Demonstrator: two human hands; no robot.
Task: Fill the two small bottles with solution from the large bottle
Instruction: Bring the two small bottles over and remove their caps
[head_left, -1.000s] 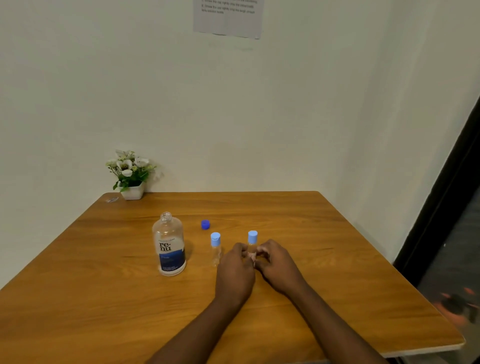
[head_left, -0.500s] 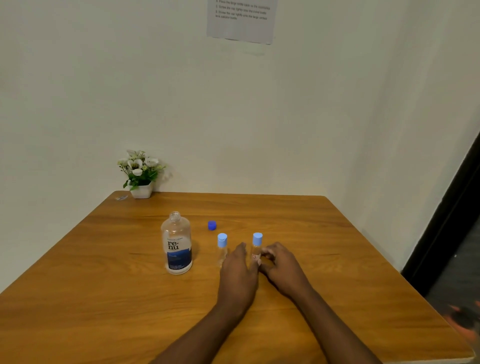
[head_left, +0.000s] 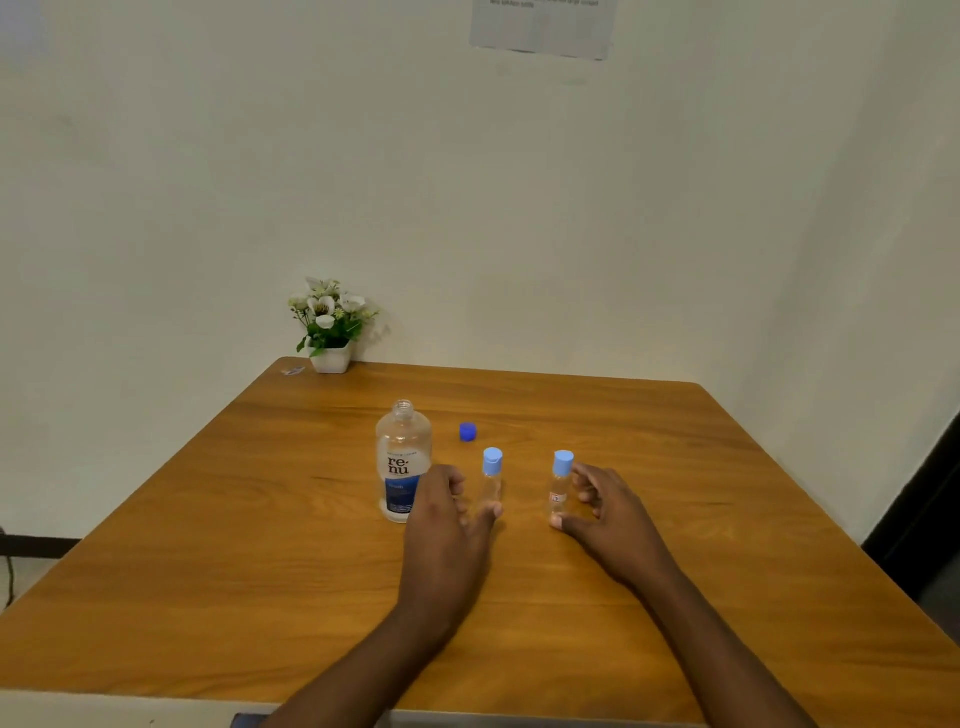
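Large bottle (head_left: 403, 462): standing upright at desk (head_left: 208, 571) centre, left of both small bottles; neck open; clear round plastic, "re-nu" label with a blue band; liquid level not readable.
Blue cap (head_left: 467, 432): lying loose behind the bottles, towards the far edge.
Left small bottle (head_left: 491, 480): standing capped in pale blue; slim, clear; fill not discernible.
Right small bottle (head_left: 560, 483): standing likewise, small label, near its twin.
Left hand (head_left: 447, 525): hovering loosely curled beside the left small bottle, gripping nothing.
Right hand (head_left: 608, 514): curling about the right small bottle; grip cannot be told.
Hands: sitting apart.
Desk: showing a glossy wood grain.
Flower pot (head_left: 331, 325): sitting at the far left corner.
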